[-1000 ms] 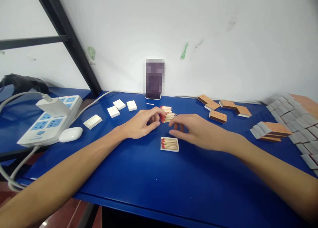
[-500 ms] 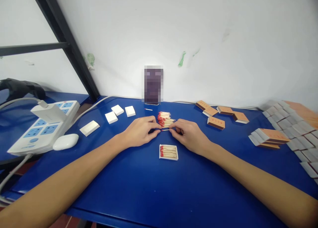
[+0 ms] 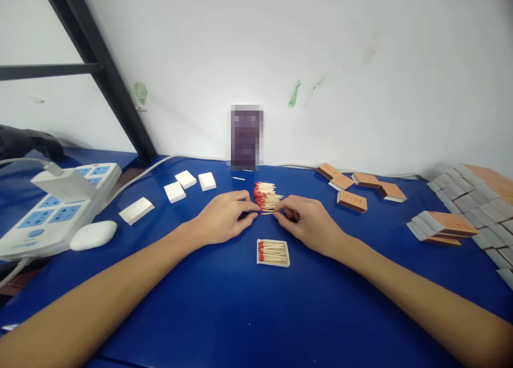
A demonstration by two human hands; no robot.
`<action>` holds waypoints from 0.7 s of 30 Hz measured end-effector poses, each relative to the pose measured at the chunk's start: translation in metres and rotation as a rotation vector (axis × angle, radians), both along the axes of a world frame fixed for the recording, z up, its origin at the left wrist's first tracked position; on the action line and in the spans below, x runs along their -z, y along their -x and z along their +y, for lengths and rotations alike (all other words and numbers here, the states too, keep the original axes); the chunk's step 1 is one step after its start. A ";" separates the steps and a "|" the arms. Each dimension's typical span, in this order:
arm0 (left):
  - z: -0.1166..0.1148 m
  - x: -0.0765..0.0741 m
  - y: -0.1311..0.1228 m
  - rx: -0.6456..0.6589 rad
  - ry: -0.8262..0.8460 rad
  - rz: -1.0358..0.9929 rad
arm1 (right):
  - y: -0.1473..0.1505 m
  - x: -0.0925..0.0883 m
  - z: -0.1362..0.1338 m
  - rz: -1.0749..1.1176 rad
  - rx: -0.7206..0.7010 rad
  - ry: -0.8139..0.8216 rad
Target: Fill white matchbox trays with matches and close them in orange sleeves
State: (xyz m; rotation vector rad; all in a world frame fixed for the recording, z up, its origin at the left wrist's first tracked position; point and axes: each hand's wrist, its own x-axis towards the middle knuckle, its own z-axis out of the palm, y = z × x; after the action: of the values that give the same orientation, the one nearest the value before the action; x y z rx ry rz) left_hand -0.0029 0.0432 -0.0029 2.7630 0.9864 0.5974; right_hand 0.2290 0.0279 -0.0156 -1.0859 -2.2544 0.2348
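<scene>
My left hand (image 3: 228, 217) and my right hand (image 3: 308, 222) face each other at the near edge of a pile of red-tipped matches (image 3: 265, 196). Thumb and forefinger of the left are pinched at the red head of a match (image 3: 267, 213), while the right pinches its plain end. That match lies crosswise along the pile's near side. Closer to me sits an open white matchbox tray (image 3: 273, 264) with a layer of matches (image 3: 274, 251) inside, their red heads to the left. The other fingers of both hands are curled.
White trays (image 3: 175, 192) lie at the left, near a power strip (image 3: 68, 213) and a white earphone case (image 3: 94, 235). One stray match (image 3: 238, 178) rests before the blurred upright phone-like object (image 3: 246, 138). Orange matchbox sleeves (image 3: 352, 201) and stacked boxes (image 3: 444, 226) stand right.
The view has shifted slightly. Both hands keep their pinch, and the match between them now sits closer against the pile. The tray of matches has stayed in place.
</scene>
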 end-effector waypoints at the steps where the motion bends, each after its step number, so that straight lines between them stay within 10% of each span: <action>1: 0.000 0.000 0.000 0.002 0.003 -0.006 | 0.000 0.000 0.000 -0.002 -0.005 0.011; 21: 0.001 -0.003 0.000 0.070 0.062 -0.028 | 0.000 0.000 0.000 0.027 0.095 0.034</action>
State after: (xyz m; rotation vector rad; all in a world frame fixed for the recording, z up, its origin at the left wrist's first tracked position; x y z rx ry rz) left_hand -0.0029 0.0437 0.0002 2.7146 0.8832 0.5831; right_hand 0.2293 0.0275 -0.0156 -1.1977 -2.1756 0.2478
